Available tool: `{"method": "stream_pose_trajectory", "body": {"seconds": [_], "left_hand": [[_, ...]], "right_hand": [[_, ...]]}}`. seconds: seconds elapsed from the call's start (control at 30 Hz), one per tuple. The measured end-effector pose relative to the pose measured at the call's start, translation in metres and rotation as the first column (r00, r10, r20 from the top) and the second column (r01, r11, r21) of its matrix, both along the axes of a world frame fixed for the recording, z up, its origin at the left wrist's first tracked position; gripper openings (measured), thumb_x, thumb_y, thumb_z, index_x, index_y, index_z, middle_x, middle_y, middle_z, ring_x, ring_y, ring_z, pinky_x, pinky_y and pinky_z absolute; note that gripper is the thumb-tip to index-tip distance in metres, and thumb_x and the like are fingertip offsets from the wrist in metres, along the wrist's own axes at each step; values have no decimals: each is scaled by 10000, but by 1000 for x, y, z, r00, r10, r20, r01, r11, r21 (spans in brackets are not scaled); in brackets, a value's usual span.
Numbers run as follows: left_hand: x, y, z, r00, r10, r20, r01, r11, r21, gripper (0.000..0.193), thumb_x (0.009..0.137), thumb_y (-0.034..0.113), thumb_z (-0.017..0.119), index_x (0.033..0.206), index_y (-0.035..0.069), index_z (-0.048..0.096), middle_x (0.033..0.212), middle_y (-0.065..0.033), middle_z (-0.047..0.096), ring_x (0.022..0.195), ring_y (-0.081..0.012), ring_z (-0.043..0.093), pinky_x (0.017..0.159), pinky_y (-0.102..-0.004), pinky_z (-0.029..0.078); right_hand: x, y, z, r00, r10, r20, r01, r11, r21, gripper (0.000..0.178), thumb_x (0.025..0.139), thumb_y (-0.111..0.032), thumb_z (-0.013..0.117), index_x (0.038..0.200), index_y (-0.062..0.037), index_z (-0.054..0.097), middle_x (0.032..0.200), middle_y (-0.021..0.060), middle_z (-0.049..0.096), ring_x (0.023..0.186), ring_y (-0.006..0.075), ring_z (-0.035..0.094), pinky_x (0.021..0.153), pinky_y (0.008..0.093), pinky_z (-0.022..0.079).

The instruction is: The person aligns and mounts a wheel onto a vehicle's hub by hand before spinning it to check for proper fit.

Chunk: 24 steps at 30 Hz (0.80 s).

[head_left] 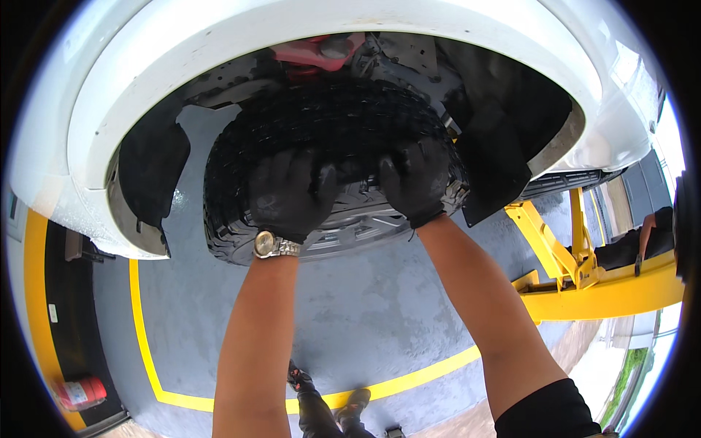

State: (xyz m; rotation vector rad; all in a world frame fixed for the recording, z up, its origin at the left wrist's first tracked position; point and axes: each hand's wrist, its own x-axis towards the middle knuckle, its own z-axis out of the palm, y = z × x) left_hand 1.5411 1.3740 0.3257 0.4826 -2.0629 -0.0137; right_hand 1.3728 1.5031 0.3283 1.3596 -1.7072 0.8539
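A black knobbly off-road tire [226, 171] on a grey alloy rim [358, 235] hangs in the wheel well of a raised white vehicle [343, 18]. My left hand [290, 193], in a black glove with a metal watch [274, 244] at the wrist, grips the tire's upper outer edge. My right hand [418, 181], also black-gloved, holds the same edge a little to the right. Both sets of fingers reach over the tread, with the thumbs turned toward each other. Dark rubber and shadow partly hide the fingertips.
Yellow lift arms [591, 292] stand at the right, where another person [646, 233] in dark clothes is partly seen. A red part [319, 52] shows inside the wheel well. Yellow lines [139, 328] mark the grey floor. A red object [80, 393] sits lower left.
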Motion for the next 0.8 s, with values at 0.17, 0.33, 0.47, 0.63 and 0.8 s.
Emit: {"method": "stream_pose_trajectory", "body": {"seconds": [0.17,0.33,0.47,0.63,0.8], "left_hand": [[-1,3,6,999,-47,4,47,999,-19,241,746,224,630,939,79,627,871,-138,596,763,-335,570,672,-431,464],[-5,9,14,999,-36,10,36,999,-21,247,764,222,621,960,71,626,889,-148,597,787,-342,571,693,-435,464],[10,3,10,989,-123,77,116,990,86,278,777,249,614,977,57,628,965,-141,603,878,-323,576,753,-412,468],[75,-45,-8,962,-92,258,96,995,-4,399,832,280,555,1138,24,564,1155,-182,552,1086,-333,506,930,-429,383],[91,-58,-41,940,92,327,-97,995,-2,520,864,412,486,1217,32,518,1206,-199,525,1144,-338,477,966,-436,357]], "right_hand": [[0,5,1,995,-13,98,9,999,46,274,683,-318,648,825,-99,565,815,113,503,743,316,506,638,438,392],[-5,7,2,997,-4,78,1,999,39,289,672,-321,654,836,-98,571,819,116,506,744,321,512,632,441,392],[-16,12,-3,996,-4,87,5,1000,-18,261,680,-295,642,834,-94,579,825,123,509,742,328,513,630,442,393],[-65,44,-30,990,13,139,-11,1000,-19,195,711,-238,610,827,-84,581,788,130,523,738,333,519,635,441,396],[-126,96,-82,963,-55,263,70,996,-51,169,817,-140,487,889,-21,583,871,174,566,814,352,546,717,427,424]]}}
